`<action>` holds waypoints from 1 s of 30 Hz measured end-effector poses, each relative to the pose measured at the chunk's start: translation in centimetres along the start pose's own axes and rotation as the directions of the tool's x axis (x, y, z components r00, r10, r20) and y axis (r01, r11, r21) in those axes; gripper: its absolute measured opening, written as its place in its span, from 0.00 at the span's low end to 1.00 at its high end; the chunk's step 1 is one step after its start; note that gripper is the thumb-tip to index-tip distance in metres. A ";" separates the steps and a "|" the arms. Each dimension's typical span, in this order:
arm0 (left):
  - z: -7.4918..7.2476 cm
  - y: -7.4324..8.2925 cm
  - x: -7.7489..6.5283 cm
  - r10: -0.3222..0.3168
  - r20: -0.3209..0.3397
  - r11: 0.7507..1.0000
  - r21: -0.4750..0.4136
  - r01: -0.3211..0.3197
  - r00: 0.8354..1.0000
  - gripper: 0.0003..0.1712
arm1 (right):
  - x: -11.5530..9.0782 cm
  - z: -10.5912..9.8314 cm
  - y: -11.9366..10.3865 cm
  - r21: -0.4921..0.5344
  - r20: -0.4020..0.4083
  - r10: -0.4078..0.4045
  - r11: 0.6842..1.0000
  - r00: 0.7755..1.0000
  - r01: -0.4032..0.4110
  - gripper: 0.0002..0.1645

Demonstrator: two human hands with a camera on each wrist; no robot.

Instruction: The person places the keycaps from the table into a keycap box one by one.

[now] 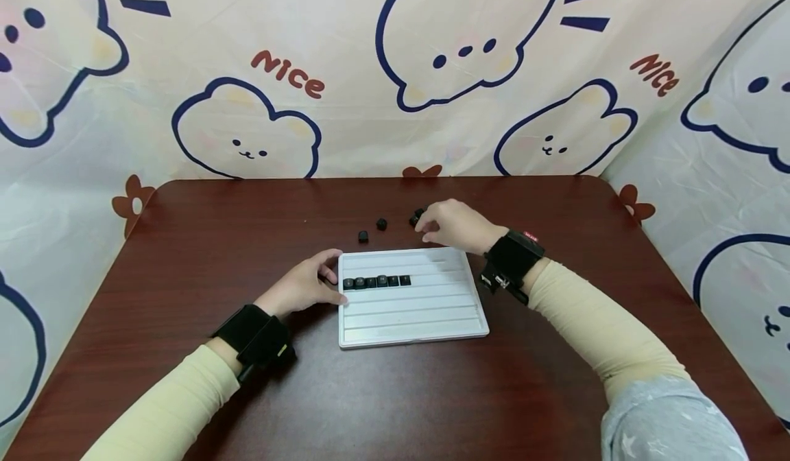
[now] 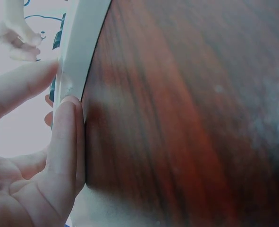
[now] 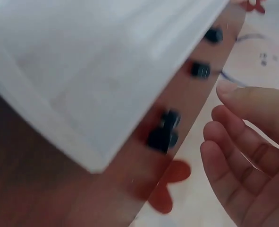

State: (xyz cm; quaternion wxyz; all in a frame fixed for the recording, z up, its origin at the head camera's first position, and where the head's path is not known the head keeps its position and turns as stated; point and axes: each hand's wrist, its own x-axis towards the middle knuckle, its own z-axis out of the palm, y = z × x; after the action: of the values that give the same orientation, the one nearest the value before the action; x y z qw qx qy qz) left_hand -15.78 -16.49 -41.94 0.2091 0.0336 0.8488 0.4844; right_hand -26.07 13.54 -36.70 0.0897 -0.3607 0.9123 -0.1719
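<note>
A white ridged tray [image 1: 420, 318] lies on the table, with a row of small black keycaps [image 1: 371, 282] along one ridge toward its left. My left hand [image 1: 299, 286] holds the tray's left edge, thumb and fingers against the rim [image 2: 78, 52]. My right hand [image 1: 459, 226] hovers beyond the tray's far right corner, beside a small cluster of black keycaps [image 1: 416, 218]. Its fingers are loosely bent, and the right wrist view shows nothing between them. That same view has the keycap cluster [image 3: 160, 137] just off the fingertips.
Two more loose keycaps, one nearer [image 1: 363, 237] and one farther [image 1: 382, 224], lie behind the tray. The dark brown tabletop [image 1: 395, 406] ends at a far edge against a printed cloth backdrop [image 1: 364, 138]. Black wrist bands [image 1: 513, 261] sit on both arms.
</note>
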 end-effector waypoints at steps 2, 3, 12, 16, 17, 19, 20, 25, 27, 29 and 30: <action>0.0 0.0 0.0 0.002 0.000 1.000 -0.001 -0.002 1.000 0.52 | 0.6 -0.3 0.7 0.000 -0.014 0.038 0.999 0.999 -0.038 0.13; 0.0 0.0 0.0 0.007 0.001 1.000 -0.002 -0.007 1.000 0.52 | 1.0 -0.4 1.0 -0.002 -0.019 0.057 0.998 0.998 -0.057 0.12; 0.2 -0.2 0.1 0.000 -0.011 1.000 -0.001 0.000 1.000 0.51 | 3.4 0.5 2.8 0.053 -0.008 0.210 0.976 0.978 -0.209 0.09; 0.2 -0.1 0.1 -0.012 -0.016 1.000 -0.010 0.012 1.000 0.52 | 4.0 1.0 3.3 0.050 -0.004 0.230 0.972 0.973 -0.230 0.09; 0.2 -0.2 0.0 -0.010 -0.013 1.000 -0.009 0.010 1.000 0.52 | 4.0 1.1 3.4 0.047 -0.003 0.233 0.972 0.973 -0.232 0.08; 0.3 -0.2 0.1 -0.010 -0.011 1.000 -0.005 0.010 1.000 0.52 | 4.1 1.2 3.6 0.044 -0.004 0.232 0.972 0.973 -0.232 0.08; 0.3 -0.2 0.1 -0.010 -0.012 1.000 -0.004 0.010 1.000 0.52 | 4.1 1.3 3.7 0.041 -0.005 0.233 0.972 0.973 -0.232 0.08; 0.1 -0.2 0.2 0.008 -0.009 1.000 -0.002 -0.008 1.000 0.51 | 4.2 1.4 4.2 0.036 -0.015 0.221 0.975 0.975 -0.221 0.10; 0.0 -0.2 0.2 0.005 -0.008 1.000 -0.008 -0.005 1.000 0.51 | 4.2 1.5 4.3 0.046 -0.011 0.219 0.975 0.976 -0.218 0.11; 0.0 -0.2 0.2 0.000 -0.005 1.000 -0.011 0.000 1.000 0.51 | 4.3 1.5 4.4 0.055 -0.002 0.221 0.974 0.975 -0.220 0.12; 0.0 -0.2 0.2 -0.005 -0.007 1.000 -0.011 0.005 1.000 0.51 | 4.3 1.5 4.3 0.064 0.004 0.223 0.973 0.975 -0.222 0.13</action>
State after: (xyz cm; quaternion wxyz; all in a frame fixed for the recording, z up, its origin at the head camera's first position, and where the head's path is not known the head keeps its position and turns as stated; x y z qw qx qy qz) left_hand -15.94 -16.54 -42.22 0.2078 0.0285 0.8468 0.4888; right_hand -31.46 13.18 -39.90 0.1185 -0.2529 0.9412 -0.1903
